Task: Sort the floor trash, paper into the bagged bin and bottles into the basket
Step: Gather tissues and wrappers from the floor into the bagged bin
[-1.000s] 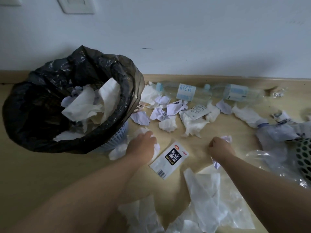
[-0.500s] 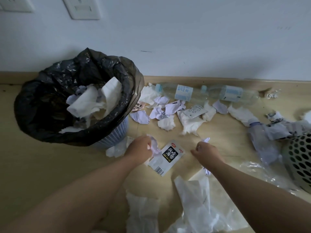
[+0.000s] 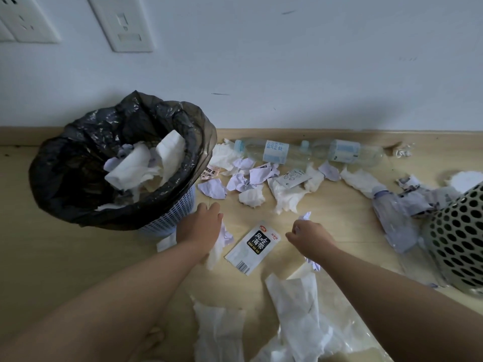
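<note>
cam: single head-worn view | lens: wide-angle | aim: forward and down, facing the wall (image 3: 287,74) | range: close above the floor (image 3: 65,257) | frame: bagged bin (image 3: 65,178) at left, basket (image 3: 460,236) cut off by the right edge

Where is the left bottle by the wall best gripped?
Probably round the labelled middle of the bottle, coming from above and the near side: it lies on its side along the baseboard, cap toward the bin, so the far side looks blocked.
</note>
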`<state>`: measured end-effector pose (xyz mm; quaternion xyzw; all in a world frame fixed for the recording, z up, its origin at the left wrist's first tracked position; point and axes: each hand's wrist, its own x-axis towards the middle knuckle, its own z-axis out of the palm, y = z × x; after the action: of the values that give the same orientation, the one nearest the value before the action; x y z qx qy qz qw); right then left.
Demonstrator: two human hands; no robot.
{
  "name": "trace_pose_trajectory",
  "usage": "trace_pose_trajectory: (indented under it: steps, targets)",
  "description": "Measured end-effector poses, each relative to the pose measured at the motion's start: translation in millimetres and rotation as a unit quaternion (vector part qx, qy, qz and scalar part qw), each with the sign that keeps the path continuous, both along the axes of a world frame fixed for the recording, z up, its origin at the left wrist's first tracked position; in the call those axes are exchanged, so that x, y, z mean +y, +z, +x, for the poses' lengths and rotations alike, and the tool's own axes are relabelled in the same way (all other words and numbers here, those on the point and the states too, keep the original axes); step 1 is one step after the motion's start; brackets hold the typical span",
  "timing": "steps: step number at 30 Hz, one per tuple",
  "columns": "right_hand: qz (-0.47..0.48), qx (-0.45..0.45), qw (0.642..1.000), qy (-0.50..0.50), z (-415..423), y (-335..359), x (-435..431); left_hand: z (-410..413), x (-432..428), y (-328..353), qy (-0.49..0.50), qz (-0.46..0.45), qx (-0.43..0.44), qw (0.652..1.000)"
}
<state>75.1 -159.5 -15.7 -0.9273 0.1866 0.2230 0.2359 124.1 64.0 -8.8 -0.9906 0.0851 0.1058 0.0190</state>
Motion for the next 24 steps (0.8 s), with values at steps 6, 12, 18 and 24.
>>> trace_pose_trajectory:
  steps: [6,12,18,24]
  targets:
    - [0.005,0.026,0.999,0.019,-5,-13,5,-4,-11,-19,-0.035,-0.005,0.102,0.994]
    - [0.006,0.036,0.999,0.016,-7,-17,3,-7,-9,-30,-0.07,-0.013,0.19,0.979]
    - [0.002,0.035,0.999,0.011,-8,-15,5,-10,-4,-26,-0.095,0.029,0.188,0.977]
    - [0.069,0.011,0.997,-0.015,-4,-3,20,-6,-8,-11,0.041,-0.213,0.164,0.962]
